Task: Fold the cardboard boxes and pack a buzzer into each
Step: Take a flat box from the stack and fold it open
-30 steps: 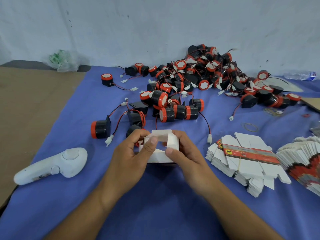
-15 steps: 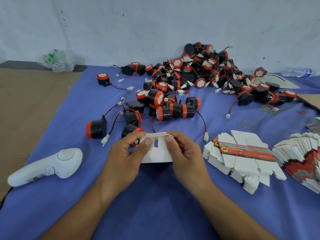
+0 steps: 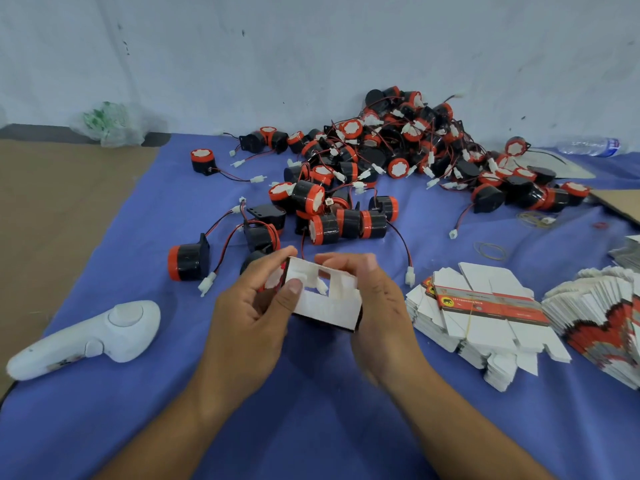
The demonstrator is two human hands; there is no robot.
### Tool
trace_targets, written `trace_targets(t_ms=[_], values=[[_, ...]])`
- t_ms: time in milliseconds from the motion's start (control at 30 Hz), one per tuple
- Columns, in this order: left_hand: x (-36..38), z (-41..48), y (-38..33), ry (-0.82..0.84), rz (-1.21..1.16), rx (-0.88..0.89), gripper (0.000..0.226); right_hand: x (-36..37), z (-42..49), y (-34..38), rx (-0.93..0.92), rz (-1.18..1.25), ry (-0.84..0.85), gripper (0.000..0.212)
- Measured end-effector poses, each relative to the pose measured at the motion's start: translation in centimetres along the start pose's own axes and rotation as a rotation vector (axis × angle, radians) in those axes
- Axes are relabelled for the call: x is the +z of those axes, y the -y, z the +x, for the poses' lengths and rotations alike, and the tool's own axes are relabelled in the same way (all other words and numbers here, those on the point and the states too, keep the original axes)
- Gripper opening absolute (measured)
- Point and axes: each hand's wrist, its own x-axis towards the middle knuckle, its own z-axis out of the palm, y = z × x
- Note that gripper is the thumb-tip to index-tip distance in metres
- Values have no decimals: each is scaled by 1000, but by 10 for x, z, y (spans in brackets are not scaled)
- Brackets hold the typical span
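half a second back the box (image 3: 325, 306) sat nearly flat between the thumbs; now it is raised, tipped and puffed into a hollow shape, so i'd say the folding is nearly done and packing comes next. the left hand (image 3: 252, 306) pinches its left side, the right hand (image 3: 377, 306) curls round its right end. it hangs just over the blue cloth (image 3: 311, 427), front middle, near the buzzers (image 3: 398, 157): white card, dark outside, a square gap between flaps
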Motion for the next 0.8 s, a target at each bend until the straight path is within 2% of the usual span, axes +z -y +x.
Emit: trace_targets(t_ms=[133, 167, 267, 400, 467, 533, 633, 733, 800], values=[[1, 1, 2, -23, 132, 28, 35, 3, -4, -1, -5, -58, 42, 12], [2, 1, 3, -30, 167, 45, 35, 4, -5, -1, 1, -60, 49, 11], [6, -2, 2, -10, 227, 85, 38, 9, -9, -1, 10, -90, 69, 23], [3, -8, 1, 207, 267, 222, 76, 13, -11, -5, -13, -69, 78, 35], [-1, -4, 0, 261, 325, 288, 87, 12, -11, -6, 28, -15, 87, 37], [-5, 0, -3, 253, 362, 300, 88, 9, -9, -4, 88, 14, 134, 39], [-5, 1, -6, 209, 395, 319, 75, 5, -7, 1, 142, 4, 228, 36], [-2, 0, -7, 215, 388, 342, 70, 3, -7, 5, 159, -1, 200, 27], [-3, -1, -6, 254, 396, 350, 73, 3, -8, 5, 148, -19, 186, 29]])
